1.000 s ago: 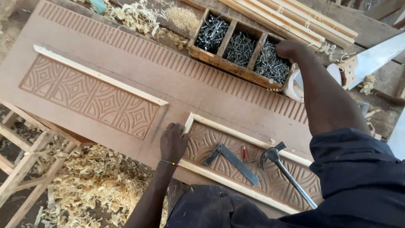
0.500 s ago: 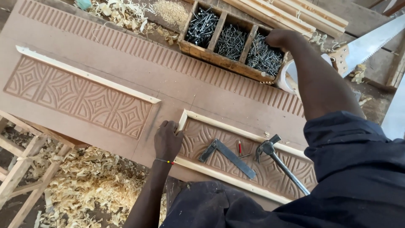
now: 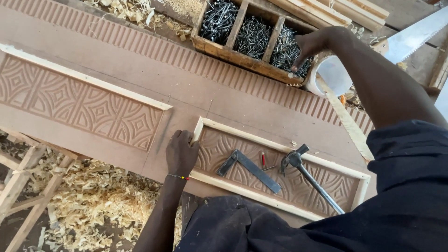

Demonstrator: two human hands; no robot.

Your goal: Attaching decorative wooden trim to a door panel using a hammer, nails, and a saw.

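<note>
Head view: a nail-fetching step, it seems. The right hand (image 3: pixel 310 44) reaches into the nail tray (image 3: pixel 247 59), fingers curled among the nails (image 3: pixel 284 46); whether they pinch one I cannot tell. The left hand (image 3: pixel 182 151) presses flat, fingers together, on the trim corner (image 3: pixel 198 130). Next calls for a clean single-nail pick

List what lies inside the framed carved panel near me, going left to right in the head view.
Left hand on the frame's end, metal square, red pencil, hammer.
</note>
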